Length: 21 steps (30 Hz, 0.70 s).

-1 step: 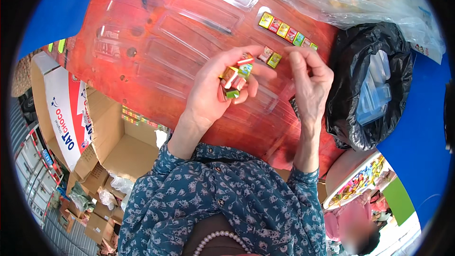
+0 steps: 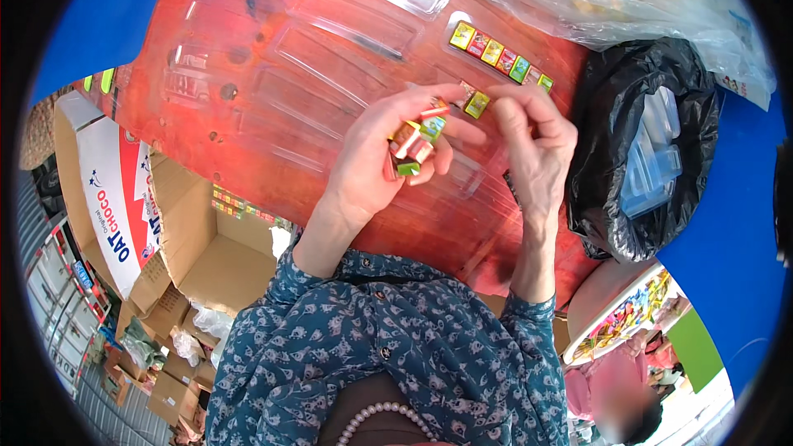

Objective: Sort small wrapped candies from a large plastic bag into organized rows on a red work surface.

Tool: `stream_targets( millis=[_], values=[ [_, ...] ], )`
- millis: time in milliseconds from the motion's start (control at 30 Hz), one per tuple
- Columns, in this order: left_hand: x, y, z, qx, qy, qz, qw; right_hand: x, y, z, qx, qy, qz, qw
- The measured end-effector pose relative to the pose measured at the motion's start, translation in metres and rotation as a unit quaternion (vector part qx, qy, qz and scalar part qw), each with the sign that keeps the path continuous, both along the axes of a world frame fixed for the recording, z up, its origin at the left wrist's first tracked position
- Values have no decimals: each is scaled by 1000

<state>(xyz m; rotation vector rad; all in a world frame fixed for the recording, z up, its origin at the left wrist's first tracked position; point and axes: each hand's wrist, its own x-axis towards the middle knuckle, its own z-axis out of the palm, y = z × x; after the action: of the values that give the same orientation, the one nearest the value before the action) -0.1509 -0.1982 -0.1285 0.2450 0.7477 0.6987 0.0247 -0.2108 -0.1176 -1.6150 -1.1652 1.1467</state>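
My left hand (image 2: 368, 144) cups a loose handful of small block-shaped wrapped candies (image 2: 410, 142) in red, yellow, green and blue, palm turned up and fingers curled round them. Close by, my right hand (image 2: 538, 136) is closed in a pinch, thumb against forefinger. Whatever lies between those fingertips is hidden. Just left of them sits a yellow candy (image 2: 477, 105), with a reddish one partly covered by my left fingers. Beyond my hands, a clear plastic tray (image 2: 453, 20) holds a row of candies (image 2: 492, 52).
Several clear trays (image 2: 339, 55) lie on the red table (image 2: 223, 0). At the right stands a black bag (image 2: 600, 107) of clear plastic pieces, below a large clear candy bag (image 2: 553, 0). A white tub (image 2: 596, 301) of colourful sweets is lower right, near another person. Cardboard boxes (image 2: 219, 268) stand at left.
My right fingertips have shifted slightly left, closer to the yellow candy. My left hand has moved a little right with its handful, covering more of the reddish candy.
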Motion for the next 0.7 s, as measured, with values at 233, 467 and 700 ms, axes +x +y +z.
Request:
stream_targets(
  millis=[233, 467, 700],
  values=[
    [22, -6, 7, -42, -3, -5, 999, -1, -4, 11, -5, -54, 95, 994],
    [29, -4, 5, -26, 2, -39, 999, 12, 0, 17, -69, 5, 120, 990],
    [16, 1, -7, -24, -26, -20, 999, 30, -4, 5, -16, 21, -20, 999]
  ],
)
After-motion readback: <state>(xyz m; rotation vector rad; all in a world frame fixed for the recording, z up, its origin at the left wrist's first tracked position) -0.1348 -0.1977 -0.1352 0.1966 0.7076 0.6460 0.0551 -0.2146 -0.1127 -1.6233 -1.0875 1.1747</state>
